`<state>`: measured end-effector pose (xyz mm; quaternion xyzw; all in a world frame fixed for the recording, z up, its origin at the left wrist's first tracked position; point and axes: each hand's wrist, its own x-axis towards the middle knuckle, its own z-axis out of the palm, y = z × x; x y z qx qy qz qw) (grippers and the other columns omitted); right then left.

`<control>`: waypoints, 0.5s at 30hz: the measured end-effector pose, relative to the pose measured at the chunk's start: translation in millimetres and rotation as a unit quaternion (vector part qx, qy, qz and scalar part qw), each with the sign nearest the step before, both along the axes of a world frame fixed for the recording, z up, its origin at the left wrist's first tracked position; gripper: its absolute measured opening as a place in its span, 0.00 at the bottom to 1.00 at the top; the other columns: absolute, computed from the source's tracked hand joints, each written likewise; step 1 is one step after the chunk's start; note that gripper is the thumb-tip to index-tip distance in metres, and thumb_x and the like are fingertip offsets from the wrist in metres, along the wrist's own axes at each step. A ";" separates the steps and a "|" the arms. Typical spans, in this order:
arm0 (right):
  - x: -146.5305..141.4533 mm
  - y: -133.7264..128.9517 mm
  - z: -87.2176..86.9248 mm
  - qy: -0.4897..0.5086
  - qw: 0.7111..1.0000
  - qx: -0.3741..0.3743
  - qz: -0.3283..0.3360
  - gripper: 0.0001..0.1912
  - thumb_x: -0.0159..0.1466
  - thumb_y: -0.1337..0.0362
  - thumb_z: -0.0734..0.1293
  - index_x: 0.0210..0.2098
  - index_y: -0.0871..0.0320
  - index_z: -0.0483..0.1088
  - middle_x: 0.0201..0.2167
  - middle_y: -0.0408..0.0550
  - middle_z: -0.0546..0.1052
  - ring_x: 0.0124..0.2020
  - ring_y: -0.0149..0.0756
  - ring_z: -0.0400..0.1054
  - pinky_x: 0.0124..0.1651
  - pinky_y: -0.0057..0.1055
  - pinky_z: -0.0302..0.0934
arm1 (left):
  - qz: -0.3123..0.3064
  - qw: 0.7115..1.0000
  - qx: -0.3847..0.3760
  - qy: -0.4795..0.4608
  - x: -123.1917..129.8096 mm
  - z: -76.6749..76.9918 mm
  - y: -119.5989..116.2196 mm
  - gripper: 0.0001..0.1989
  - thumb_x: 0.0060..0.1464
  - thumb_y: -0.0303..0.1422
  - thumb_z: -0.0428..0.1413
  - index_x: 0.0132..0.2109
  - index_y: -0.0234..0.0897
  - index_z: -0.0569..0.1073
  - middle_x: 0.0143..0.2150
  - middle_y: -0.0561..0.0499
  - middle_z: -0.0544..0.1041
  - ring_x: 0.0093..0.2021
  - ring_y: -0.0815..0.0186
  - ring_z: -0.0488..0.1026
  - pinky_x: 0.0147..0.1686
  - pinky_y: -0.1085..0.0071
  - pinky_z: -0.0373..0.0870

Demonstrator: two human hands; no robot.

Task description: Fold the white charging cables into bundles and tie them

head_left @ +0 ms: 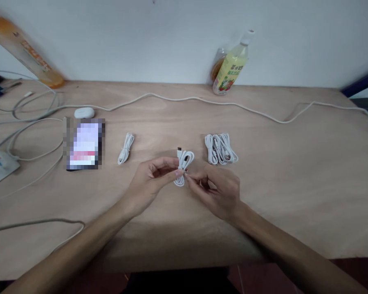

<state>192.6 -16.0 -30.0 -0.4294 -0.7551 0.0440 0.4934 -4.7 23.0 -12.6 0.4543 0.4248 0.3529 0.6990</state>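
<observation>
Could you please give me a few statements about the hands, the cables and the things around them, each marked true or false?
1. The left hand holds a coiled white cable. True.
2. The right hand rests flat, away from that cable. False: its fingertips are at the cable's middle.
3. The phone lies to the right of both hands. False: the phone lies to the left of them.
4. A bottle with a yellow label stands near the wall. True.
5. A single bundle lies apart from the grouped bundles. True.
</observation>
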 end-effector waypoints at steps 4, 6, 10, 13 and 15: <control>0.6 1.0 -1.1 -0.015 1.000 0.011 -0.003 0.13 0.72 0.73 0.72 0.32 0.53 0.70 0.20 0.33 0.72 0.19 0.25 0.60 0.23 0.28 0.53 | -0.003 1.000 0.000 0.000 0.0 -0.1 0.3 0.14 0.51 0.36 0.77 0.43 0.39 0.87 0.43 0.50 0.89 0.47 0.61 0.83 0.54 0.66 0.77; 0.8 1.4 -2.0 -0.020 1.000 0.008 -0.006 0.12 0.72 0.72 0.72 0.33 0.53 0.70 0.20 0.33 0.72 0.18 0.25 0.60 0.23 0.28 0.54 | -0.002 1.000 0.001 0.000 0.3 -0.1 0.7 0.14 0.50 0.36 0.77 0.43 0.39 0.87 0.42 0.51 0.89 0.45 0.62 0.83 0.53 0.66 0.77; 0.7 1.1 -3.1 -0.030 0.999 0.019 -0.015 0.12 0.71 0.72 0.72 0.33 0.53 0.69 0.19 0.32 0.71 0.17 0.24 0.58 0.23 0.28 0.53 | 0.000 1.000 0.001 -0.002 1.1 -0.8 0.8 0.13 0.49 0.36 0.78 0.40 0.39 0.86 0.40 0.51 0.88 0.43 0.63 0.82 0.52 0.66 0.77; 0.5 0.2 -1.8 -0.057 0.997 0.047 -0.023 0.14 0.70 0.74 0.72 0.33 0.53 0.68 0.19 0.32 0.73 0.16 0.24 0.59 0.23 0.28 0.55 | 0.005 1.000 -0.007 -0.001 1.7 -0.8 0.0 0.13 0.48 0.35 0.78 0.39 0.39 0.85 0.40 0.52 0.88 0.42 0.63 0.82 0.51 0.66 0.77; 0.3 -0.4 -0.5 -0.079 0.994 0.070 -0.026 0.14 0.70 0.74 0.73 0.33 0.53 0.68 0.19 0.32 0.72 0.16 0.24 0.60 0.24 0.28 0.57 | 0.008 1.000 -0.011 0.000 2.0 -0.7 -0.6 0.13 0.48 0.35 0.78 0.39 0.39 0.86 0.41 0.51 0.88 0.42 0.64 0.81 0.51 0.67 0.77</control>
